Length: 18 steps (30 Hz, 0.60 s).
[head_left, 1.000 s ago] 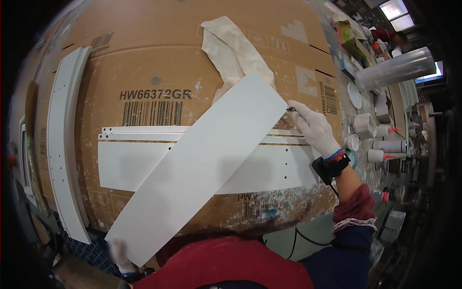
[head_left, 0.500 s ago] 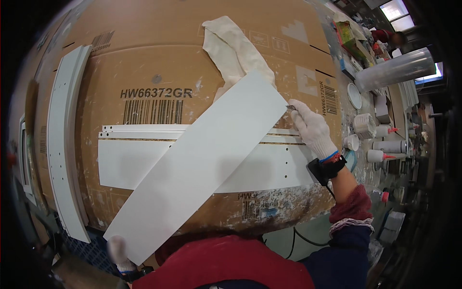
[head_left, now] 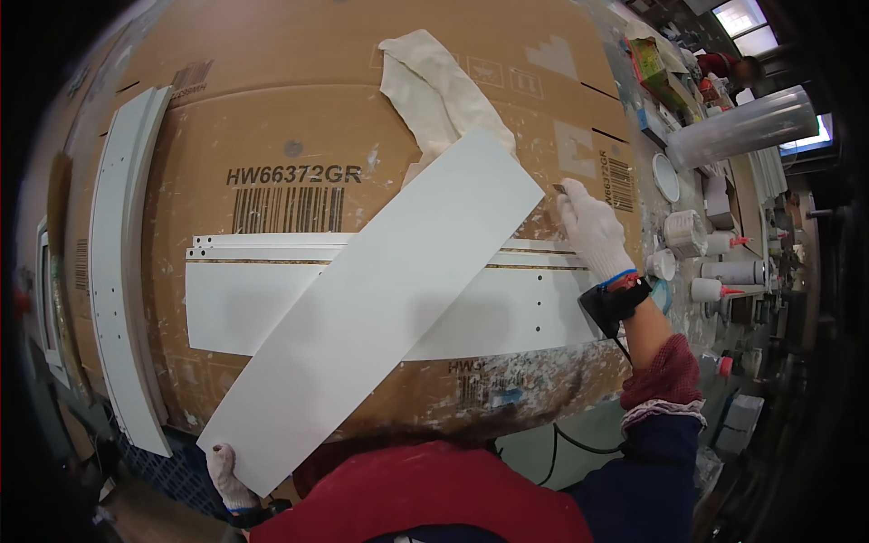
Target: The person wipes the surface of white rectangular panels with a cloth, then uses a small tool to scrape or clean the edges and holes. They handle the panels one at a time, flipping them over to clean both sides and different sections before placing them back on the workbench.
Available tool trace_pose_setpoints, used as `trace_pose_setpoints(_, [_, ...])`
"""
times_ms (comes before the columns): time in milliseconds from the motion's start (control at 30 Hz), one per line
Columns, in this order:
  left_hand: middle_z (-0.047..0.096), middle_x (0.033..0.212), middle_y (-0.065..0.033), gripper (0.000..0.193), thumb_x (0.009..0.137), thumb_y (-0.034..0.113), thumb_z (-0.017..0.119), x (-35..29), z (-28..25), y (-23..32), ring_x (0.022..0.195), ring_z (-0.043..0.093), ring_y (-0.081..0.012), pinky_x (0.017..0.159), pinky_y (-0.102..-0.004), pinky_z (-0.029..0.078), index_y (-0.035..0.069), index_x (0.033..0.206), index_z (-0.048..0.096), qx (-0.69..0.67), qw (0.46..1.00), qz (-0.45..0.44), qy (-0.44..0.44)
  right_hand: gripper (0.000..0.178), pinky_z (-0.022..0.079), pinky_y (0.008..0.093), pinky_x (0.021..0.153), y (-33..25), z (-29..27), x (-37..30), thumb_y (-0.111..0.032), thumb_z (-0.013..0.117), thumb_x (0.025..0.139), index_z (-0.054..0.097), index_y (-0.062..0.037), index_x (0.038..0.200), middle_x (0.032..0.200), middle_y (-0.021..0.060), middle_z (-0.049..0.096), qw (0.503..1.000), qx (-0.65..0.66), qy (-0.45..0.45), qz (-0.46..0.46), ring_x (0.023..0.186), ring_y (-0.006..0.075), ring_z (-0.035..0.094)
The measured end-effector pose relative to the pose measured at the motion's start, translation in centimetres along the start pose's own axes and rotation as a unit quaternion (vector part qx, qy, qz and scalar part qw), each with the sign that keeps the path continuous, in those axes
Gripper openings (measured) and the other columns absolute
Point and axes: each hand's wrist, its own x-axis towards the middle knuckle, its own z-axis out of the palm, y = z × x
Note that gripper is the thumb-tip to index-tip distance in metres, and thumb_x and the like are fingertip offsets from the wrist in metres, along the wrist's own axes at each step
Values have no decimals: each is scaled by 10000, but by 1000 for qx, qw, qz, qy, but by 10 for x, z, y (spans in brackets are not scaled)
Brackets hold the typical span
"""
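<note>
Head-camera view as I receive it from my remote station; clock positions are read from the centre, with twelve at the top. A long, plain white, flat rectangular panel [head_left: 389,308] lies diagonally from half past seven to one o'clock, crossing above a stack of white boards with dark round holes [head_left: 244,308]; whether the two touch I cannot tell.

At half past seven, my white-gloved left hand [head_left: 228,475] has its grip closed on the panel's near end, thumb on the upper face. Between two and three o'clock, my white-gloved right hand [head_left: 593,231] stands just beside the far corner, apart from it, its grip pinched on a small dark object [head_left: 559,188] too small to identify.

Beneath, a brown cardboard sheet [head_left: 272,118] covers the worktop [head_left: 644,226]. Legible dark print on the sheet comprises a line of letters and digits over a barcode [head_left: 288,210] at ten o'clock, a similar block turned sideways at two, and another at half past five, partly covered.

A crumpled cream cloth [head_left: 444,90] lies at twelve; a second group of long white boards [head_left: 122,271], at nine. A white tub with small, unreadable print [head_left: 685,233] stands near three.
</note>
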Motion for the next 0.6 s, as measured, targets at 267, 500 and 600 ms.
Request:
trace_pose_setpoints(267, [601, 877, -65, 306, 857, 262, 660, 3, -12, -11, 737, 636, -188, 668, -314, 563, 17, 968, 513, -3, 1000, -4, 3, 264, 492, 506, 669, -22, -6, -7, -310, 458, 960, 517, -110, 1122, 808, 197, 658, 999, 16, -39, -24, 786, 393, 648])
trace_pose_setpoints(500, [567, 809, -40, 240, 873, 221, 614, 1, 2, 3, 664, 599, -163, 636, -298, 547, 22, 957, 511, 16, 1000, -19, 1, 245, 480, 519, 659, 4, -4, 4, -298, 445, 968, 516, -94, 1082, 800, 198, 656, 986, 129, -69, 79, 780, 408, 638])
trace_pose_setpoints(600, [589, 838, -58, 272, 872, 223, 623, 4, -11, -4, 699, 621, -170, 650, -301, 553, 2, 990, 519, -14, 1000, 5, -11, 235, 484, 510, 657, -19, -9, -1, -291, 457, 963, 514, -89, 1067, 798, 193, 657, 994, 86, -29, -67, 779, 403, 638])
